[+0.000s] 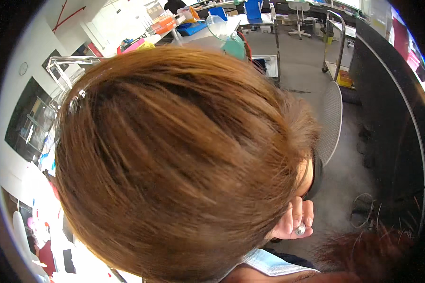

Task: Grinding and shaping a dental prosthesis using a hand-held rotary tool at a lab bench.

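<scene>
The only hand (pixel 296 218) in view is curled by the face of a person whose brown hair (pixel 174 160) fills most of the picture. It seems to be that person's hand, not the wearer's, whose own hands are out of sight. Its bent fingers (pixel 309 218) pinch a small silvery piece (pixel 300 230) at the tips, probably raised this close for a good look. Which hand it is I cannot tell. Just below it lies a pale blue face mask (pixel 269 263), pulled down off the face. Above the hand stands a mesh chair back (pixel 333 118) on the grey floor (pixel 344 179). Further right runs a dark counter (pixel 392 118).
</scene>
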Demonstrator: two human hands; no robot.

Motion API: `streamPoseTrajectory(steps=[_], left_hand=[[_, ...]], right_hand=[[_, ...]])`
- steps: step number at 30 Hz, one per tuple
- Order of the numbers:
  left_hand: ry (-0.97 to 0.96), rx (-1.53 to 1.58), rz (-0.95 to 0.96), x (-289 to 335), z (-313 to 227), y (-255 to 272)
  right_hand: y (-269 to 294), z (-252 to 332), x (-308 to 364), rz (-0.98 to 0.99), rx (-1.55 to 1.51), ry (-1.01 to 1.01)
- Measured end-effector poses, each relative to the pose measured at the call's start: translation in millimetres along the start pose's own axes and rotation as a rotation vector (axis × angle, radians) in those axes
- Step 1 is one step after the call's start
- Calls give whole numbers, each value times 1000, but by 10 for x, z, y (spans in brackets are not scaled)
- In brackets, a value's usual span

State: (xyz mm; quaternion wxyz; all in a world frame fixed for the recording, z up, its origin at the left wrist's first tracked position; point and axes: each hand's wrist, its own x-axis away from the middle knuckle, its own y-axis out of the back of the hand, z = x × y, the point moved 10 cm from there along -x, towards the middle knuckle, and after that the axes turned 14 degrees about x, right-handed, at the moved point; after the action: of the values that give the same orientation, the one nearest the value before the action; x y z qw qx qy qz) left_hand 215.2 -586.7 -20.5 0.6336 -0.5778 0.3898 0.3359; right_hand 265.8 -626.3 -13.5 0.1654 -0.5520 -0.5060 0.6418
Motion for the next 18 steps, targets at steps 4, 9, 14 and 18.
streamPoseTrajectory(steps=[4, 9, 14, 18], left_hand=[[-129, 102, 495, -368, 893, -301], [143, 362, 1254, -863, 3185, -243], [384, 115, 1434, -1264, 4696, 507], [484, -5, 1469, -1357, 5333, 975]], right_hand=[[-71, 158, 53, 136, -147, -74], [-704, -320, 374, 102, -351, -172], [-1195, -653, 1124, 293, -203, -445], [-1798, -917, 1832, 716, 29, -736]])
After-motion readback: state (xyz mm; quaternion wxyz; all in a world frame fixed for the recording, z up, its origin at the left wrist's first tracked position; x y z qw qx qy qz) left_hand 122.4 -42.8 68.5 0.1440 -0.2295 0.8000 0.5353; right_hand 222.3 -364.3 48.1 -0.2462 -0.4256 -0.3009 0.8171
